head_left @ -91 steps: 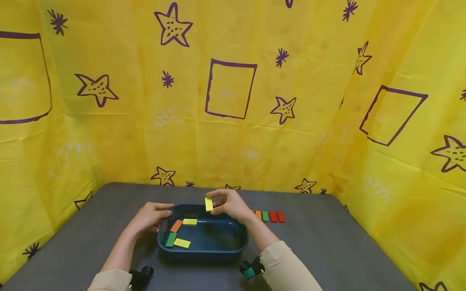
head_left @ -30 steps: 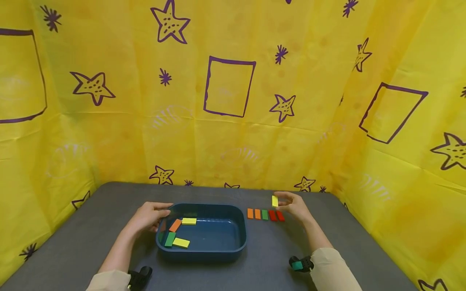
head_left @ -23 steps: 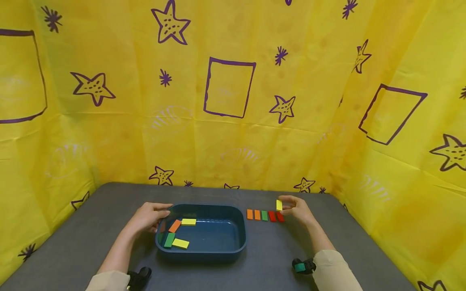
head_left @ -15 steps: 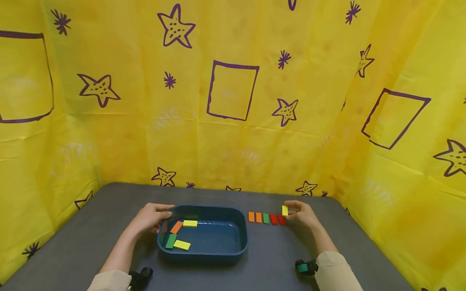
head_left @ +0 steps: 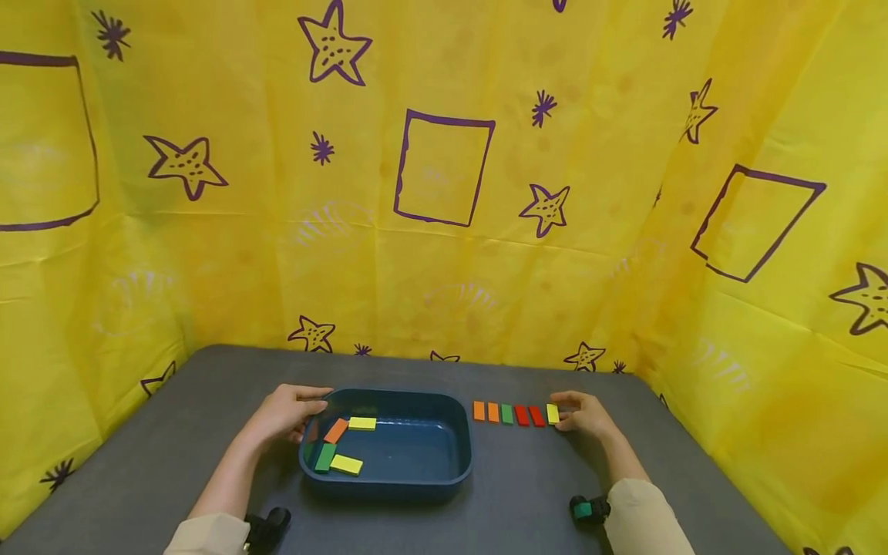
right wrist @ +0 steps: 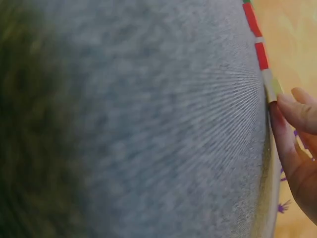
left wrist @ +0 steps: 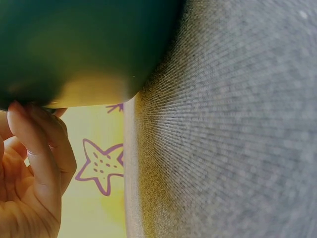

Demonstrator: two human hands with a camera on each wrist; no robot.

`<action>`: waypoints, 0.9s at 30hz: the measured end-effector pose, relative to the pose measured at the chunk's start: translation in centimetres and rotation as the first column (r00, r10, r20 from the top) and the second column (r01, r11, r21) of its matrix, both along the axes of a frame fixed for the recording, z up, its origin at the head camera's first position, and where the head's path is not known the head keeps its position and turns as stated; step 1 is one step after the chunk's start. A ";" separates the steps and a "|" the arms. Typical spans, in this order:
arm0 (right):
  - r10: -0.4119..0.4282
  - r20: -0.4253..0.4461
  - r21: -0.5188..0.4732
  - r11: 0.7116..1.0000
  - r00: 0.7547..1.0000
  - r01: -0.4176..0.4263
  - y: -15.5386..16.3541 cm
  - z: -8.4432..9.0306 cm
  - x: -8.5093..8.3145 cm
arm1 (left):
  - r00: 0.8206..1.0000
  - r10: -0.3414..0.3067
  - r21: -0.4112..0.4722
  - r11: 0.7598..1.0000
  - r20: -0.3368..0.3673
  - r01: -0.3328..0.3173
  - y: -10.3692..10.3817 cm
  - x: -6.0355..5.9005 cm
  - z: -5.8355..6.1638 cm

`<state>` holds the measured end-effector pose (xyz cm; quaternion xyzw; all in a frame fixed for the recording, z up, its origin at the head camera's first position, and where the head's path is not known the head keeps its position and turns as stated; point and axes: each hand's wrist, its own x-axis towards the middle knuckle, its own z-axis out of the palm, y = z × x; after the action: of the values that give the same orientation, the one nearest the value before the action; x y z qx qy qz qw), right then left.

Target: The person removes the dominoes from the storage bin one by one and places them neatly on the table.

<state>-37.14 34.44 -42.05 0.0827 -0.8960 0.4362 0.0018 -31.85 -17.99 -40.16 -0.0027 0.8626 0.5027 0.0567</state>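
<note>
My left hand (head_left: 280, 414) grips the left end of a dark blue plastic tub (head_left: 388, 486), thumb over the rim. In the left wrist view, bent fingers (left wrist: 47, 144) meet the tub's rim. My right hand (head_left: 586, 416) pinches a small yellow rectangular block (head_left: 552, 415) between thumb and fingers. This block is down at table level, at the right end of a row of blocks. Beside it lie a red block (head_left: 536, 416) and another red one (head_left: 522, 415). Left of those come a green block (head_left: 507, 415) and two orange blocks (head_left: 493, 412).
Inside the tub, towards its left side, lie an orange block (head_left: 336, 430), a green block (head_left: 325, 457) and two yellow blocks (head_left: 346, 464). A grey tabletop (head_left: 513, 501) carries everything. Yellow patterned cloth (head_left: 444, 270) hangs behind and along both sides.
My right hand has carried the yellow block from above the tub rightwards past the row, then down to the row's right end. My left hand keeps its place on the tub.
</note>
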 end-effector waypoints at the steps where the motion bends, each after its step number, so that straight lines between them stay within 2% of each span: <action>1: -0.003 0.003 0.005 1.000 1.000 0.003 0.1 -0.1 0.0 | 1.000 -0.001 0.000 1.000 0.001 0.001 0.0 0.0 0.0; 6: -0.017 0.000 0.007 1.000 1.000 0.017 0.0 -0.3 -0.1 | 1.000 -0.003 -0.002 1.000 0.001 0.003 0.0 0.0 0.0; 17: -0.049 -0.017 0.078 0.996 0.999 0.050 -0.4 -0.5 -0.1 | 1.000 -0.006 -0.009 1.000 -0.001 0.006 0.0 0.1 0.0; 24: 0.009 -0.029 0.075 0.997 1.000 -0.007 -0.6 -0.6 -0.1 | 1.000 -0.005 -0.019 1.000 -0.005 0.005 0.0 0.1 0.1; 27: -0.001 -0.024 0.069 0.998 1.000 0.002 -0.8 -0.6 -0.1 | 1.000 -0.005 -0.023 1.000 -0.003 0.005 0.0 0.1 0.1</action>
<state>-37.26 33.66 -42.70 0.0873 -0.9106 0.4039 0.0101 -31.76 -17.99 -40.04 -0.0003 0.8683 0.4928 0.0565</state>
